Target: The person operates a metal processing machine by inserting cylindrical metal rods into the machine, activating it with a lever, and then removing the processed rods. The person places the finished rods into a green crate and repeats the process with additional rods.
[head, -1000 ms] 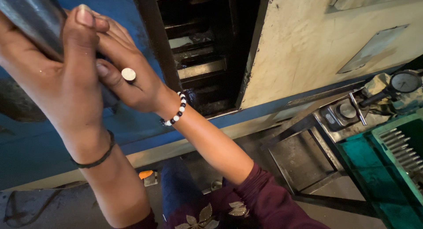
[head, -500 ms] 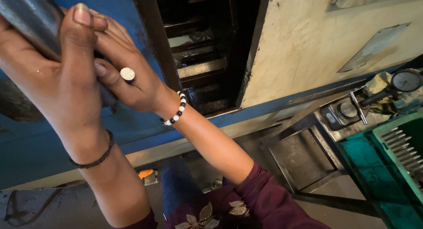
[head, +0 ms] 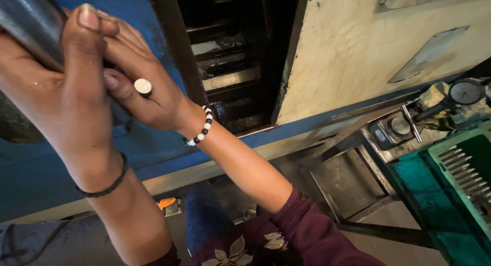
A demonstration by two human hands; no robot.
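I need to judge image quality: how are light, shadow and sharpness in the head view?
Head view: soft, even light on both hands, left hand and right hand; the machine opening falls into deep shadow; the dial gauge stays readable in shape; wide-angle bend at the edges.

Across the upper frame I see a blue machine body with a dark recessed opening and a scuffed cream panel. Lower right, a green crate and dial gauge; grey floor lower left.
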